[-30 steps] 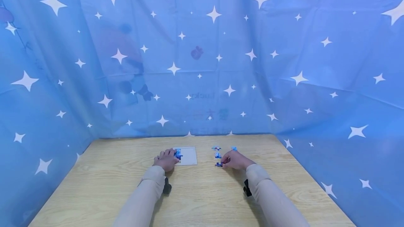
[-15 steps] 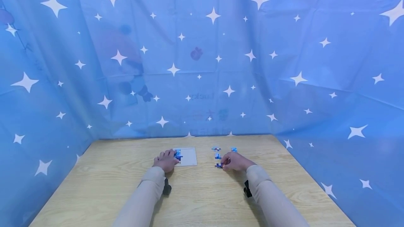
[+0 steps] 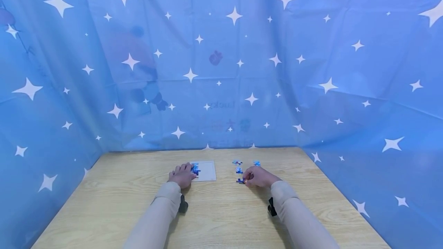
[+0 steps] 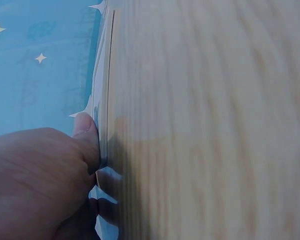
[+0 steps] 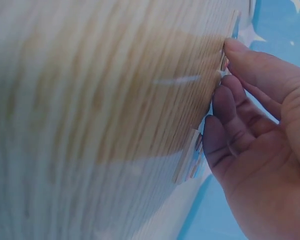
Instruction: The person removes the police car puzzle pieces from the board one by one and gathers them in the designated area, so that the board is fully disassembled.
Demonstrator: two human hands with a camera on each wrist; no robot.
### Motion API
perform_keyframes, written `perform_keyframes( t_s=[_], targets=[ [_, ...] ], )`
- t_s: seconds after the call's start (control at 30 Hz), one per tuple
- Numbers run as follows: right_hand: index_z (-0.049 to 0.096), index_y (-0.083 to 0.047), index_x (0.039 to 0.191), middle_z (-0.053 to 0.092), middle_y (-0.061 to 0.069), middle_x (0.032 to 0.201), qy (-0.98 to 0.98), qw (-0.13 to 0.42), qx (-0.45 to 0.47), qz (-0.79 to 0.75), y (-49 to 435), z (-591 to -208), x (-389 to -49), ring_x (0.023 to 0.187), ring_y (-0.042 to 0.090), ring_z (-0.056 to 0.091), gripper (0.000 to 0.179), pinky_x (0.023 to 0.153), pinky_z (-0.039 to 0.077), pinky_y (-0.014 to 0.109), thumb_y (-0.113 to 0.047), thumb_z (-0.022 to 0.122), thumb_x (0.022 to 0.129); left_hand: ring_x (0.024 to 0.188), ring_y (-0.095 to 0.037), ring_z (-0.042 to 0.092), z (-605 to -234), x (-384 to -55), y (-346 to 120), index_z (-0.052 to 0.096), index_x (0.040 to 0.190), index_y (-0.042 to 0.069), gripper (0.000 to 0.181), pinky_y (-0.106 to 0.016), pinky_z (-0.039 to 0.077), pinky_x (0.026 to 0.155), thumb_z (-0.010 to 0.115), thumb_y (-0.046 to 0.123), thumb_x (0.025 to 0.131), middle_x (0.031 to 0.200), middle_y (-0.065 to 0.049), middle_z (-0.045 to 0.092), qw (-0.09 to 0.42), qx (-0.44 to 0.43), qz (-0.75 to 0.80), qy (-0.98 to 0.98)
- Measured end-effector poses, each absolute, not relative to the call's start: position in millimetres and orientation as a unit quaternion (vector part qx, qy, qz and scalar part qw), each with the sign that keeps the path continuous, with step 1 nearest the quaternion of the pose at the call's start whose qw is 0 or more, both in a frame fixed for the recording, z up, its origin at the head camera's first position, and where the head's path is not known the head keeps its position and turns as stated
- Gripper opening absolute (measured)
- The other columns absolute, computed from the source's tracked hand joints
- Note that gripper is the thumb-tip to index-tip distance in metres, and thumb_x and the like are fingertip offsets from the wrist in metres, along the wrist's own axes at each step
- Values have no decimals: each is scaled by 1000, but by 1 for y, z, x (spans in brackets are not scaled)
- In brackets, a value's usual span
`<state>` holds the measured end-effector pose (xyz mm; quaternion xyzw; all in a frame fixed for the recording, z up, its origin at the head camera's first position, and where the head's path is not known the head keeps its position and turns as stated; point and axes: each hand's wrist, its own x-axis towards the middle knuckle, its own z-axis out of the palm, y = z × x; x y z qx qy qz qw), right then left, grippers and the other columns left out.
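My left hand (image 3: 182, 176) rests on the left part of a white puzzle board (image 3: 207, 171). In the left wrist view its thumb (image 4: 85, 130) lies along the board's edge. Blue joined puzzle pieces (image 3: 195, 169) show beside the fingers, partly covered by them. My right hand (image 3: 259, 176) pinches a dark blue puzzle piece (image 3: 240, 181) between thumb and index finger, low over the table. Its other fingers are bent close to the tabletop, and in the right wrist view another puzzle piece (image 5: 192, 155) lies by the little finger.
Behind the right hand lie loose puzzle pieces: a red-and-blue one (image 3: 237, 162), a blue one (image 3: 238, 170) and a light blue one (image 3: 257, 163). A blue starred curtain (image 3: 221, 87) rises round the back and sides of the wooden table (image 3: 221, 218).
The right hand shifts very slightly to the right with its fingers on the dark blue puzzle piece. The left hand and the board stay in place.
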<state>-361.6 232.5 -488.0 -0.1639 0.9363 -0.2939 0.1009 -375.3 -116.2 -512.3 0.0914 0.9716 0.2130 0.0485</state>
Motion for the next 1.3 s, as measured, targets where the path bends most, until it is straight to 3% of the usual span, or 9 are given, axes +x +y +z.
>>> perform_keyframes(
  t_s=[0.3, 0.5, 0.67, 0.93, 1.3],
  targets=[
    [71, -6, 106, 64, 1, 97, 929, 118, -179, -301, 224, -487, -365, 86, 17, 56, 12, 75, 49, 36, -7, 72, 94, 146, -44, 24, -518, -376, -124, 34, 158, 11, 57, -67, 18, 114, 49, 33, 108, 162, -17, 29, 55, 87, 220, 970],
    [68, -7, 99, 64, 0, 92, 927, 95, -205, -299, 206, -486, -374, 77, 17, 54, 3, 68, 46, 35, -10, 66, 99, 146, -44, 24, -524, -379, -128, 32, 159, 9, 59, -66, 19, 114, 49, 35, 108, 162, -18, 29, 56, 82, 211, 973],
    [70, -7, 106, 65, -1, 96, 929, 80, -221, -284, 180, -485, -381, 84, 14, 58, 8, 75, 50, 37, -10, 65, 100, 145, -43, 27, -528, -381, -129, 31, 159, 9, 61, -66, 22, 113, 50, 36, 107, 161, -17, 31, 53, 74, 209, 974],
    [70, -4, 115, 68, 3, 105, 928, 79, -239, -275, 142, -483, -388, 97, 20, 64, 17, 86, 53, 41, -9, 63, 100, 142, -39, 32, -530, -386, -126, 33, 157, 11, 62, -63, 26, 111, 54, 38, 105, 159, -15, 35, 51, 51, 232, 970],
    [71, -4, 118, 69, 5, 110, 920, 91, -260, -278, 109, -477, -402, 104, 22, 64, 20, 90, 52, 42, -13, 61, 103, 144, -36, 30, -514, -387, -114, 31, 158, 10, 65, -62, 25, 113, 53, 41, 105, 162, -11, 31, 60, 50, 217, 973]
  ],
)
